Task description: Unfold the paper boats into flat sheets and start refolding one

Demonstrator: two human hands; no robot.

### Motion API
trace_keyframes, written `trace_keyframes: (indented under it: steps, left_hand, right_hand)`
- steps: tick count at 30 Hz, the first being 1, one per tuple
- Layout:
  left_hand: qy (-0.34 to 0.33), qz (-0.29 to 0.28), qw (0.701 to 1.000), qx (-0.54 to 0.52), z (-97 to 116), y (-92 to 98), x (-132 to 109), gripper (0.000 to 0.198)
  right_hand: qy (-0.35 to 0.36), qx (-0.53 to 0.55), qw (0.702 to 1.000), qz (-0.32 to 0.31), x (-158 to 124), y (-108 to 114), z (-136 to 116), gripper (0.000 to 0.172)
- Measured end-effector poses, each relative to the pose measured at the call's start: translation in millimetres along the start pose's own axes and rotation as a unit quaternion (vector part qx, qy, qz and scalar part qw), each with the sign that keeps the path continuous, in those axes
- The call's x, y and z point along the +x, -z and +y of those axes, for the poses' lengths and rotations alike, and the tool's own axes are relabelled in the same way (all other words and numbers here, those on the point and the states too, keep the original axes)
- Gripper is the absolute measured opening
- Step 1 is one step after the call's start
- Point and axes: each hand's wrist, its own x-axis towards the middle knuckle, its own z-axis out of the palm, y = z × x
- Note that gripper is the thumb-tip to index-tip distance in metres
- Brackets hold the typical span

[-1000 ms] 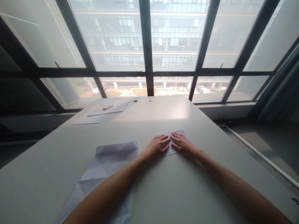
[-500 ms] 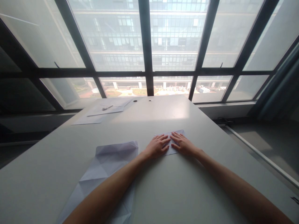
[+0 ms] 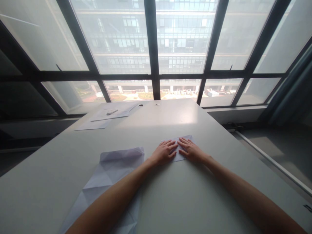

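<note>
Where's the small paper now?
In the head view, the small paper lies just right of centre, under the left hand and right hand, right of the larger creased sheet.

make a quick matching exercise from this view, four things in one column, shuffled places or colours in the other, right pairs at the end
Things:
1. small paper
2. larger creased sheet
3. curtain
4. window frame

Places or colours:
A. dark bars between panes of glass
B. partly hidden by the left forearm
C. blue-grey, at the right edge of the view
D. under the left hand and right hand

Right pairs: 1-D, 2-B, 3-C, 4-A
</note>
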Motion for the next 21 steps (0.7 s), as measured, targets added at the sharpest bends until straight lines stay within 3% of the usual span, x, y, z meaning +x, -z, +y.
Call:
trace_keyframes:
  steps: [21]
  left_hand:
    - [0.007,-0.012,1.000,-0.002,0.5,1.0,0.1,0.050]
  right_hand:
    - [-0.007,-0.005,1.000,-0.003,-0.2,0.6,-1.1,0.061]
